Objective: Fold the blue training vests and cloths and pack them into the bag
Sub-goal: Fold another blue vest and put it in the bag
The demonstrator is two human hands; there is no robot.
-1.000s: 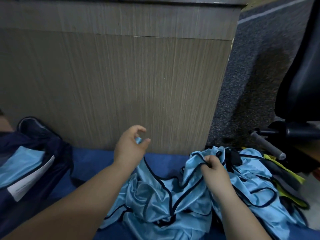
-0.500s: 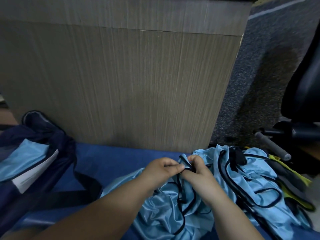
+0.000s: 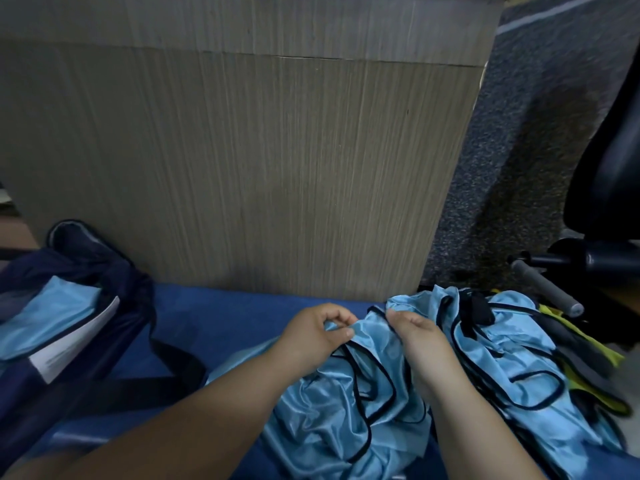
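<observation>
Head view
Left hand (image 3: 318, 336): fingers curled, thumb and fingertips pinching the top edge of a light blue vest (image 3: 346, 410).
Right hand (image 3: 420, 337): just beside the left, fingers curled into the same vest, gripping a bunch of its fabric.
Vest: crumpled, black-trimmed, spread under both forearms on the blue mat (image 3: 225, 317).
Pile of vests (image 3: 502, 344): same blue with black trim, heaped just right of the right hand and touching the held vest; a yellow-green cloth (image 3: 588, 351) shows at its right edge.
Bag (image 3: 114, 282): navy, open, at the left of the mat, well apart from the hands; a folded blue cloth (image 3: 52, 313) and a white sheet (image 3: 76, 341) lie inside.
Wood-grain panel (image 3: 242, 168): upright behind the mat.
Black chair (image 3: 609, 168): on the grey carpet (image 3: 519, 133) at right.
</observation>
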